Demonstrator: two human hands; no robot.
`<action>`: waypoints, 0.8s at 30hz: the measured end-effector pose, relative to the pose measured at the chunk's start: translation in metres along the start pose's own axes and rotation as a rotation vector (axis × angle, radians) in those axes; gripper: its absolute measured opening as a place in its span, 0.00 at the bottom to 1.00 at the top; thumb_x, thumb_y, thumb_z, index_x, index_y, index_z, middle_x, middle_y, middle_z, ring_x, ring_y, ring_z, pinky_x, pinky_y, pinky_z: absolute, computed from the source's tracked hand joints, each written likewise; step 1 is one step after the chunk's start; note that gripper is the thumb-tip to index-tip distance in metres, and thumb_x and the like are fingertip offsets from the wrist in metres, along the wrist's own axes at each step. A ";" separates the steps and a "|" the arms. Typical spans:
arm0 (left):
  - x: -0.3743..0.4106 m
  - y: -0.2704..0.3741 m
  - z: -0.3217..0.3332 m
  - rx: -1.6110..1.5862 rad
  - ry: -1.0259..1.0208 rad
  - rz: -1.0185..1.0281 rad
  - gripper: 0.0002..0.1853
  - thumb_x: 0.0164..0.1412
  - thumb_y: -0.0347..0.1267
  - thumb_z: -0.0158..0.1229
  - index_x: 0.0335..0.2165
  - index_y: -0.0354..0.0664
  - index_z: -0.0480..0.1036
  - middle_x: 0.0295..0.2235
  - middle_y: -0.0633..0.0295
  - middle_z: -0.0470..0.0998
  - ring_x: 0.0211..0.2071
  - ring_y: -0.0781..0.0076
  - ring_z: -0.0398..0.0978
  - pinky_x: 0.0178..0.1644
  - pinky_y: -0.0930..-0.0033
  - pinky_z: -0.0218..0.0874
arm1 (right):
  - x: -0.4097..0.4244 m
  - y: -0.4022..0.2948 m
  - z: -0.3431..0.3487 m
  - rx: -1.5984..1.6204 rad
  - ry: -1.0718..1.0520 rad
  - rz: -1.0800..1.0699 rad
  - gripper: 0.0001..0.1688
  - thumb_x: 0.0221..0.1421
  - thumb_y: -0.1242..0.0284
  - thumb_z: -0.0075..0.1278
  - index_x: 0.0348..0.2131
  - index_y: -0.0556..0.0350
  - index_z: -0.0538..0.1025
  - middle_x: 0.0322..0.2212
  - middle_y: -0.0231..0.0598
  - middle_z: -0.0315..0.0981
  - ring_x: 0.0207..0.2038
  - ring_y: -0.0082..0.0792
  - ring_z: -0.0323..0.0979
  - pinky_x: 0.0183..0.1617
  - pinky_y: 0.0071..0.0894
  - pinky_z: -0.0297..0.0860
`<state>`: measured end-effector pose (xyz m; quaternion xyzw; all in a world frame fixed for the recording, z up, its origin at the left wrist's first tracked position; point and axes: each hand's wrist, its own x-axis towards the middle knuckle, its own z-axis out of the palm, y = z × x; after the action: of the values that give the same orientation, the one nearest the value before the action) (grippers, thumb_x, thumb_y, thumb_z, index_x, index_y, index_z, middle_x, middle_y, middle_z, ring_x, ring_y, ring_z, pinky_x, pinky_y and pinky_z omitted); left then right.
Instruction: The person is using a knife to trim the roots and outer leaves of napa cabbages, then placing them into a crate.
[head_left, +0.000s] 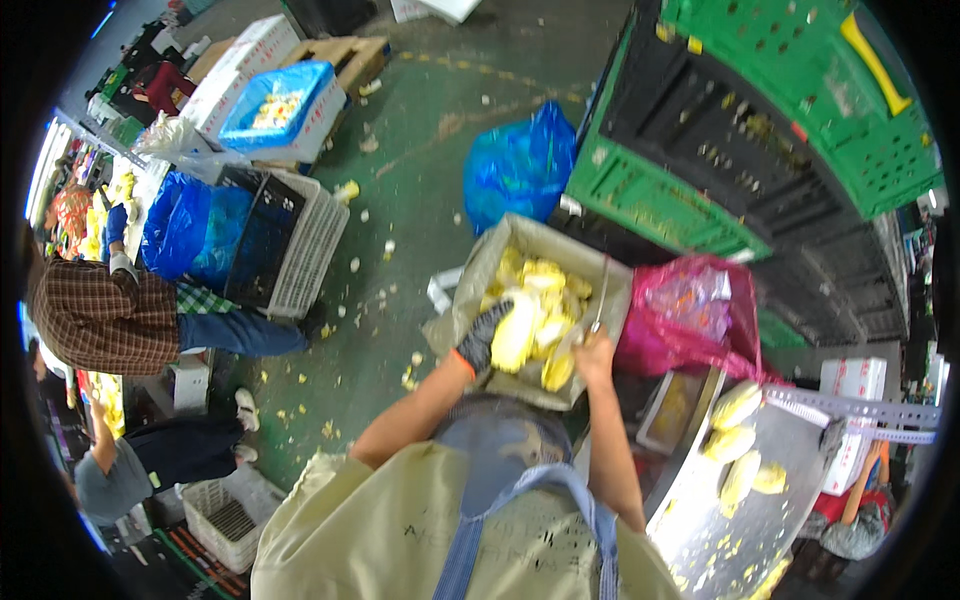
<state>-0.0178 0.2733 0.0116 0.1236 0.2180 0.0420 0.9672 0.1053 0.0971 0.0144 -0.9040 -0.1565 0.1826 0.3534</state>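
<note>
A black-gloved left hand (484, 336), mine, holds a pale yellow cabbage head (514, 331) over a lined bin (540, 230). Below it, the bin contains loose yellow cabbage leaves (546, 277). My bare right hand (595, 355) grips a knife (603, 292) by its handle, at the bin's right side, with the thin blade pointing away from me. Several more cabbage heads (736, 405) lie on a metal table (780, 435) to my right.
A pink bag (686, 322) stands right of the bin and a blue bag (517, 169) beyond it. Stacked green and black crates (667, 191) rise at the right. Co-workers (112, 315) stand at a long table on the left. Leaf scraps litter the green floor (405, 157).
</note>
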 end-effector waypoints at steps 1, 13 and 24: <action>0.005 0.004 -0.011 0.085 -0.045 0.055 0.20 0.58 0.38 0.46 0.47 0.40 0.63 0.43 0.59 0.71 0.42 0.66 0.70 0.48 0.64 0.62 | 0.000 0.004 -0.001 -0.004 0.019 -0.018 0.21 0.36 0.75 0.55 0.33 0.63 0.66 0.25 0.55 0.70 0.30 0.50 0.71 0.33 0.40 0.67; -0.005 -0.001 0.035 0.610 -0.104 0.032 0.25 0.50 0.39 0.57 0.45 0.37 0.65 0.38 0.62 0.71 0.39 0.73 0.69 0.44 0.72 0.62 | -0.017 -0.051 -0.015 0.842 -0.437 0.126 0.24 0.43 0.76 0.56 0.40 0.65 0.66 0.33 0.34 0.67 0.34 0.25 0.66 0.38 0.24 0.65; -0.008 0.004 0.043 1.350 -0.076 0.041 0.34 0.42 0.36 0.65 0.47 0.35 0.62 0.41 0.59 0.70 0.43 0.72 0.67 0.48 0.71 0.59 | -0.021 -0.050 -0.019 0.602 -0.437 0.037 0.25 0.36 0.84 0.48 0.41 0.63 0.68 0.25 0.27 0.64 0.25 0.17 0.62 0.27 0.18 0.61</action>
<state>-0.0061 0.2665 0.0535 0.7061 0.1600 -0.0893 0.6840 0.0874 0.1126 0.0671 -0.7021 -0.1512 0.4153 0.5582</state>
